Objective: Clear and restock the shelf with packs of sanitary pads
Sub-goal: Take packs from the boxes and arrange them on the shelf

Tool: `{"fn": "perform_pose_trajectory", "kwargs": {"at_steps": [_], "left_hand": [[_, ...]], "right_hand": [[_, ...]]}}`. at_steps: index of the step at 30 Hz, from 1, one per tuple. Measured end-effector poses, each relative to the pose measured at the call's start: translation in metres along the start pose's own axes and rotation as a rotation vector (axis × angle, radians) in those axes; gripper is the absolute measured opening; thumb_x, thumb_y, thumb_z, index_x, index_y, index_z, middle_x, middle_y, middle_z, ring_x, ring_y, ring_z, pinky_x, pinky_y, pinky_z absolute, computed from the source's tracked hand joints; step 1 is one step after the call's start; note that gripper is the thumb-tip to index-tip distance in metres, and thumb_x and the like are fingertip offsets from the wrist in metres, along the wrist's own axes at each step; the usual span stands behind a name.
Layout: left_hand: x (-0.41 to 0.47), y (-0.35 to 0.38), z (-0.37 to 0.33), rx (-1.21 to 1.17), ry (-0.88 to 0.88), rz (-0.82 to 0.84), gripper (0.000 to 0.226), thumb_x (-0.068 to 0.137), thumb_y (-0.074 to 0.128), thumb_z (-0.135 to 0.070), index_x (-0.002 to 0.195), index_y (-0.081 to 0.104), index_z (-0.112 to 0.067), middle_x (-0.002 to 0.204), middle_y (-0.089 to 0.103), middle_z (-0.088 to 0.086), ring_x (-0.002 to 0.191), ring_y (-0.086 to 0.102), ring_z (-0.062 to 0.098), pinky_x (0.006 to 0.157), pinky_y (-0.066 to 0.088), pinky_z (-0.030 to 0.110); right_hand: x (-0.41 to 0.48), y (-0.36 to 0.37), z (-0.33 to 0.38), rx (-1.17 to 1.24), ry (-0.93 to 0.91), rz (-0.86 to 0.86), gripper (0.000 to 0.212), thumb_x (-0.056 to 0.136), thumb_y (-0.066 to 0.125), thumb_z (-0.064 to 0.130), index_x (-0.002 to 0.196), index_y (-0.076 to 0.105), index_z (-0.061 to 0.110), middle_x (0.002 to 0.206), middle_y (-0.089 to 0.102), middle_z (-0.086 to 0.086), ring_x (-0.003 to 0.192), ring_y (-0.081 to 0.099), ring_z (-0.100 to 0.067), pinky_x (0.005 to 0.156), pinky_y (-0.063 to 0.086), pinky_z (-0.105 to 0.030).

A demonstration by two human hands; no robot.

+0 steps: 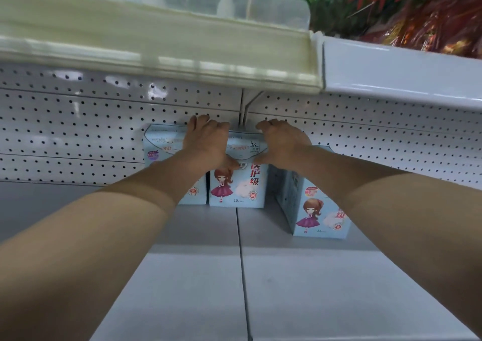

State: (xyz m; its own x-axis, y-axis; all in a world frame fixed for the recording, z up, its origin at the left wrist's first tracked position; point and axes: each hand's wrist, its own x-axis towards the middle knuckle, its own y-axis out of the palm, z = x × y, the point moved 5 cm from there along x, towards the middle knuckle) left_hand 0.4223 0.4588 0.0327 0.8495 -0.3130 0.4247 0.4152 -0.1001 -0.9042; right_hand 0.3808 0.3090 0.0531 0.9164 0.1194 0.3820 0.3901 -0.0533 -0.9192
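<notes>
Forearms (pixel 109 236) reach in over the shelf (pixel 182 288). Left hand (pixel 206 142) and right hand (pixel 283 142) both grip the middle pack (pixel 236 186) by its top, fingers curled over the back, thumbs on the front. It stands upright at the shelf's back edge, against the pegboard (pixel 78 121). Left pack (pixel 161 145) touches it. Right pack (pixel 313 205) sits just beside, angled, further forward.

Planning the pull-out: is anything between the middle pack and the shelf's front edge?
Nothing visible does. The left hand and right hand grip the middle pack; the right pack stands just beside that path, not across it.
</notes>
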Motion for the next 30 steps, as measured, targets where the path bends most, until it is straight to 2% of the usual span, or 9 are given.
{"fn": "perform_pose_trajectory", "kwargs": {"at_steps": [5,10,17,20,23,26,30], "left_hand": [[-0.008,-0.013,-0.010,-0.003,-0.012,-0.032,0.108,0.064,0.075,-0.074,0.149,0.036,-0.019,0.150,0.042,0.012,0.142,0.029,0.033,0.121,0.014,0.048],[-0.017,-0.028,-0.026,-0.017,-0.024,-0.043,0.099,0.070,0.073,-0.070,0.147,0.039,-0.018,0.147,0.044,0.013,0.139,0.033,0.034,0.116,0.023,0.044],[-0.061,-0.045,-0.075,-0.171,-0.066,-0.009,0.080,0.092,0.050,-0.067,0.148,0.039,-0.011,0.150,0.040,0.017,0.139,0.032,0.036,0.113,0.031,0.047],[-0.087,-0.057,-0.113,-0.276,-0.097,0.033,0.076,0.096,0.040,-0.065,0.151,0.033,-0.012,0.155,0.031,0.015,0.144,0.027,0.036,0.111,0.035,0.052],[-0.116,-0.067,-0.159,-0.319,-0.120,0.075,0.072,0.098,0.037,-0.064,0.151,0.032,-0.015,0.157,0.028,0.012,0.145,0.025,0.034,0.110,0.035,0.051],[-0.151,-0.076,-0.216,-0.391,-0.081,0.067,0.073,0.098,0.036,-0.065,0.144,0.042,-0.008,0.151,0.038,0.021,0.135,0.040,0.039,0.109,0.040,0.048],[-0.200,-0.098,-0.309,-0.434,-0.045,0.051,0.071,0.099,0.038,-0.062,0.150,0.035,-0.012,0.156,0.032,0.016,0.144,0.025,0.036,0.114,0.033,0.052]], "right_hand": [[-0.012,-0.018,-0.012,-0.014,0.003,-0.014,0.075,0.085,0.074,0.044,0.149,0.039,0.024,0.142,0.051,-0.003,0.135,0.037,-0.022,0.099,0.042,-0.036],[-0.031,-0.033,-0.027,0.003,0.039,-0.007,0.078,0.087,0.072,0.046,0.152,0.035,0.025,0.146,0.047,-0.004,0.139,0.035,-0.024,0.106,0.040,-0.038],[-0.095,-0.051,-0.067,0.046,0.131,-0.034,0.063,0.100,0.047,0.055,0.149,0.038,0.017,0.143,0.052,-0.011,0.137,0.038,-0.030,0.107,0.042,-0.045],[-0.136,-0.060,-0.093,0.116,0.200,-0.025,0.062,0.102,0.040,0.055,0.151,0.035,0.017,0.147,0.048,-0.011,0.141,0.035,-0.030,0.107,0.041,-0.045],[-0.189,-0.074,-0.127,0.164,0.242,-0.016,0.063,0.102,0.041,0.055,0.151,0.034,0.017,0.149,0.044,-0.012,0.141,0.033,-0.029,0.108,0.038,-0.041],[-0.254,-0.092,-0.168,0.194,0.260,-0.032,0.067,0.101,0.042,0.056,0.151,0.035,0.012,0.146,0.047,-0.016,0.136,0.040,-0.033,0.103,0.040,-0.040],[-0.350,-0.121,-0.230,0.179,0.306,-0.035,0.067,0.101,0.044,0.056,0.152,0.034,0.013,0.151,0.043,-0.014,0.135,0.043,-0.033,0.104,0.042,-0.044]]}}
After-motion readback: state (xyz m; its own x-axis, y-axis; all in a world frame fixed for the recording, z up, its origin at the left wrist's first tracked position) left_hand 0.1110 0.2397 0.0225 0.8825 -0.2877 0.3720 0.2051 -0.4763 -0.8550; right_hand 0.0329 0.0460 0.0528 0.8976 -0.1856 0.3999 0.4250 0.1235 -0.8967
